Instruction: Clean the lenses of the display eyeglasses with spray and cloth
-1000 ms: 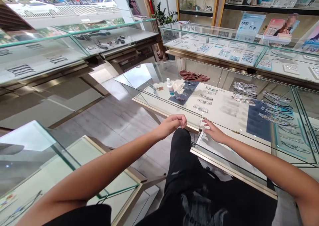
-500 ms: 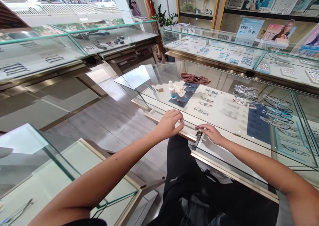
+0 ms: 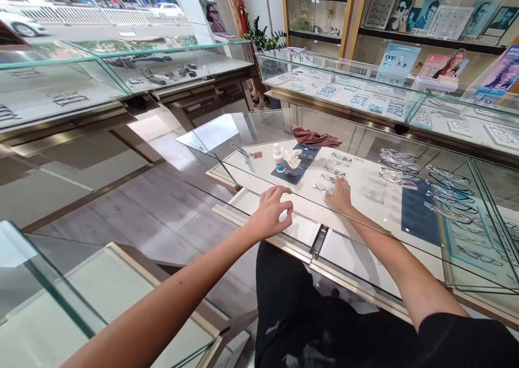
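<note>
My right hand [image 3: 339, 196] reaches over the display counter, its fingers bent closed at the right end of the nearest pair of eyeglasses [image 3: 319, 187]. The hand covers part of that pair, which still lies flat. More eyeglasses [image 3: 339, 159] lie in a column just beyond. At the counter's near edge my left hand [image 3: 270, 212] hovers with curled fingers and a gap between thumb and forefinger, holding nothing visible. Beyond it a white spray bottle [image 3: 279, 160] stands beside a pale cloth [image 3: 291, 157] on a dark blue mat [image 3: 298, 180].
A brown cloth [image 3: 316, 138] lies at the counter's far side. Stacked eyeglasses [image 3: 399, 168] and more frames [image 3: 452, 192] sit to the right. Below the counter top are pulled-out white drawers [image 3: 360, 257]. Another glass case [image 3: 52, 281] stands close on my left.
My right hand has moved forward and up from the drawer edge to the nearest eyeglasses. My left hand stays near the counter edge, and the view has shifted slightly.
</note>
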`<state>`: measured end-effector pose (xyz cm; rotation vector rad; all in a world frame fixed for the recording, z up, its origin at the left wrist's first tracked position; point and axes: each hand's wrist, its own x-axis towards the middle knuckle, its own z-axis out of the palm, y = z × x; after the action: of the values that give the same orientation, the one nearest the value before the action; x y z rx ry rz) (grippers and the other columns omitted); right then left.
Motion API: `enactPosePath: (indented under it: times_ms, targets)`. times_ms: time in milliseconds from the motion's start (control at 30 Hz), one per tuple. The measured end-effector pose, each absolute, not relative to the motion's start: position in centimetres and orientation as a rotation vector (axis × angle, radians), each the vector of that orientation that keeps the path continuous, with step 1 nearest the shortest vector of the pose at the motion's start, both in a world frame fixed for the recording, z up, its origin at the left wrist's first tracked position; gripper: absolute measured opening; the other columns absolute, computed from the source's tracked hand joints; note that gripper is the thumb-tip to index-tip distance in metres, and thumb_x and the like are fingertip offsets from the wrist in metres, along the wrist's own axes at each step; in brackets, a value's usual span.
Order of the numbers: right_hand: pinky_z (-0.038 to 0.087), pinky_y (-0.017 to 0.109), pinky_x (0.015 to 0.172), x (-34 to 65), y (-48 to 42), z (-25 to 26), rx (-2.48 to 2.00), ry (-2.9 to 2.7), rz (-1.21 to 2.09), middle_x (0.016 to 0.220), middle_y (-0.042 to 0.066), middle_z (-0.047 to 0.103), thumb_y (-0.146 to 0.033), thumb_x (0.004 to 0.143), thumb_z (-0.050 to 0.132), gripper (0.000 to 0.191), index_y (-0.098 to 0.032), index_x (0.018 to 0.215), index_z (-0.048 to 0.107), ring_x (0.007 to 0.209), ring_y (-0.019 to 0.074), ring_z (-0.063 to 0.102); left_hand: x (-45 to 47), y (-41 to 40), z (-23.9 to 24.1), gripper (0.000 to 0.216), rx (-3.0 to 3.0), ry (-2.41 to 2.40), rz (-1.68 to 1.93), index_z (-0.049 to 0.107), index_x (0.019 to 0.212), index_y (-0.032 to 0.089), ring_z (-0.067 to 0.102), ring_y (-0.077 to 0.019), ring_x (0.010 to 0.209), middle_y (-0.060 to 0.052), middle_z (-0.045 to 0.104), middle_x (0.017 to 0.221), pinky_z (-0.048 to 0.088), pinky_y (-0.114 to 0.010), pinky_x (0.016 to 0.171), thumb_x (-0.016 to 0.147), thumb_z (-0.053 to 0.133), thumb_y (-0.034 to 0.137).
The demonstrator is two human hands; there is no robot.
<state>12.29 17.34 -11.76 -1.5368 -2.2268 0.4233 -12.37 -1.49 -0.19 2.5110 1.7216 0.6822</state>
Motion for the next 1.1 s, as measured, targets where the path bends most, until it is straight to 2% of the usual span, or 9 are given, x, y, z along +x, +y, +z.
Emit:
enactPosePath:
  times_ms: [67, 133, 233, 400, 600, 733, 800, 967, 1100]
  targets:
    - [0.027, 0.052, 0.126, 11.8, 18.6, -12.4, -1.546, -2.270, 0.409, 0.163, 0.021, 0.047, -0.025, 0.080, 0.070, 0.055, -0.014, 0.132, 0.054, 0.157, 0.0385, 0.028, -12.1, -1.6, -0.1, 0.010, 2.491, 1.740, 0.665, 0.068, 0.083, 0.020, 0.046, -0.0405, 0.138, -0.016, 0.057, 0.142, 0.044, -0.061, 0.105, 0.087, 0.060, 0.018]
    - [0.025, 0.052, 0.127, 11.5, 19.6, -12.9, -1.557, -2.314, 0.407, 0.157, 0.020, 0.054, -0.025, 0.077, 0.073, 0.058, -0.015, 0.131, 0.054, 0.157, 0.0388, 0.028, -11.8, -1.7, -0.1, 0.010, 2.478, 1.741, 0.646, 0.068, 0.083, 0.020, 0.044, -0.0402, 0.141, -0.015, 0.055, 0.146, 0.043, -0.061, 0.108, 0.087, 0.059, 0.017]
    - [0.025, 0.052, 0.126, 11.0, 20.6, -13.4, -1.576, -2.360, 0.395, 0.145, 0.018, 0.062, -0.025, 0.076, 0.072, 0.057, -0.017, 0.128, 0.053, 0.156, 0.0385, 0.032, -11.6, -1.8, -0.1, 0.010, 2.472, 1.751, 0.646, 0.067, 0.083, 0.020, 0.046, -0.0393, 0.140, -0.015, 0.056, 0.146, 0.043, -0.060, 0.108, 0.086, 0.059, 0.016]
    - [0.028, 0.052, 0.124, 10.8, 21.6, -13.8, -1.607, -2.382, 0.344, 0.140, 0.017, 0.064, -0.024, 0.079, 0.069, 0.050, -0.018, 0.127, 0.054, 0.149, 0.0372, 0.040, -11.4, -2.1, -0.1, 0.009, 2.483, 1.764, 0.658, 0.066, 0.082, 0.020, 0.048, -0.0393, 0.138, -0.015, 0.058, 0.145, 0.043, -0.060, 0.105, 0.087, 0.059, 0.017]
    - [0.038, 0.052, 0.119, 10.7, 21.9, -14.0, -1.661, -2.376, 0.233, 0.128, 0.019, 0.068, -0.024, 0.091, 0.068, 0.038, -0.014, 0.127, 0.060, 0.134, 0.0340, 0.055, -11.6, -2.1, 0.2, 0.010, 2.456, 1.758, 0.633, 0.068, 0.079, 0.021, 0.047, -0.0404, 0.138, -0.014, 0.058, 0.147, 0.043, -0.061, 0.103, 0.084, 0.060, 0.016]
    - [0.057, 0.051, 0.104, 10.5, 21.6, -14.0, -1.663, -2.416, 0.173, 0.136, 0.012, 0.067, -0.040, 0.101, 0.068, 0.040, -0.018, 0.134, 0.064, 0.121, 0.0271, 0.067, -11.8, -2.0, 0.2, 0.011, 2.450, 1.756, 0.624, 0.070, 0.079, 0.021, 0.046, -0.0401, 0.139, -0.013, 0.058, 0.149, 0.042, -0.061, 0.104, 0.084, 0.061, 0.017]
    - [0.061, 0.049, 0.099, 10.3, 21.4, -13.9, -1.646, -2.436, 0.167, 0.139, 0.011, 0.066, -0.041, 0.101, 0.068, 0.041, -0.019, 0.136, 0.064, 0.118, 0.0254, 0.069, -11.9, -1.9, 0.1, 0.011, 2.455, 1.765, 0.632, 0.070, 0.079, 0.022, 0.046, -0.0398, 0.139, -0.012, 0.058, 0.149, 0.041, -0.061, 0.104, 0.084, 0.061, 0.017]
    - [0.060, 0.050, 0.101, 10.2, 20.2, -12.8, -1.610, -2.417, 0.219, 0.136, 0.011, 0.067, -0.041, 0.101, 0.068, 0.039, -0.018, 0.133, 0.065, 0.118, 0.0255, 0.069, -12.1, -1.6, -0.4, 0.012, 2.479, 1.784, 0.633, 0.071, 0.080, 0.022, 0.047, -0.0403, 0.137, -0.012, 0.060, 0.147, 0.041, -0.061, 0.103, 0.084, 0.061, 0.018]
    - [0.042, 0.051, 0.118, 10.3, 18.0, -11.4, -1.561, -2.358, 0.326, 0.112, 0.011, 0.075, -0.016, 0.098, 0.060, 0.027, -0.015, 0.125, 0.065, 0.117, 0.0271, 0.066, -12.3, -1.5, -0.4, 0.013, 2.483, 1.782, 0.626, 0.072, 0.080, 0.022, 0.047, -0.0408, 0.138, -0.012, 0.059, 0.148, 0.041, -0.061, 0.104, 0.085, 0.061, 0.019]
